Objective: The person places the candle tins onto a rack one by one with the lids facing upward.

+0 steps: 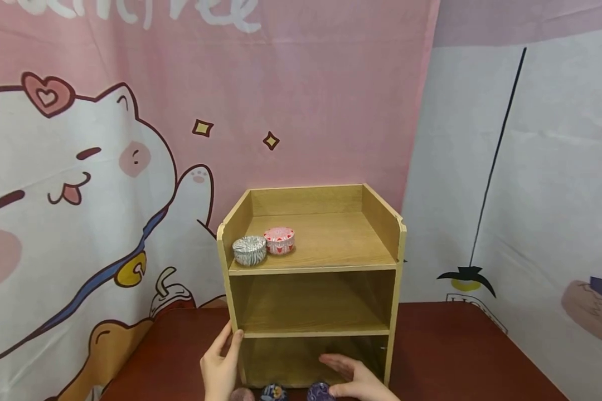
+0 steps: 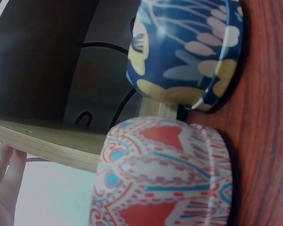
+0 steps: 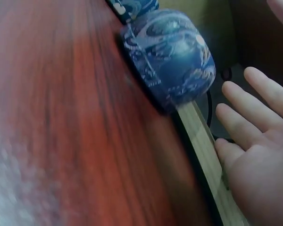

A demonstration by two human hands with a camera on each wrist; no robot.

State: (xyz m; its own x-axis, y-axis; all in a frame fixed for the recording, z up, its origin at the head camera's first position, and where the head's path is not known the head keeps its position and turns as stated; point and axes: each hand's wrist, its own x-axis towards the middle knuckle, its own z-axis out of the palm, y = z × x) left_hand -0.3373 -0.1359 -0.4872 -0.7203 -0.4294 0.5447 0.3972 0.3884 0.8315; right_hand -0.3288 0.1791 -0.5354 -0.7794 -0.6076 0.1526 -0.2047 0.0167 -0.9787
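A wooden shelf unit point(image 1: 313, 334) stands on the table. My left hand point(image 1: 219, 367) holds its left side panel, thumb at the front edge and fingers on the outer face; the left wrist view shows some fingers point(image 2: 8, 181) outside the panel. Spread beside a dark purple-blue patterned round tin point(image 1: 320, 391) is my right hand point(image 1: 358, 381). In the right wrist view its fingers point(image 3: 245, 106) stand apart from that tin point(image 3: 179, 56). A navy floral tin point(image 2: 188, 52) and a red-and-white patterned tin point(image 2: 160, 174) sit in front of the unit's base.
On the top shelf, at the left, stand a zebra-striped tin point(image 1: 249, 250) and a pink tin with red hearts point(image 1: 279, 240). The red-brown table point(image 1: 446, 351) reaches past both sides of the unit. Behind hangs a printed cloth point(image 1: 321, 111) with a cartoon cat.
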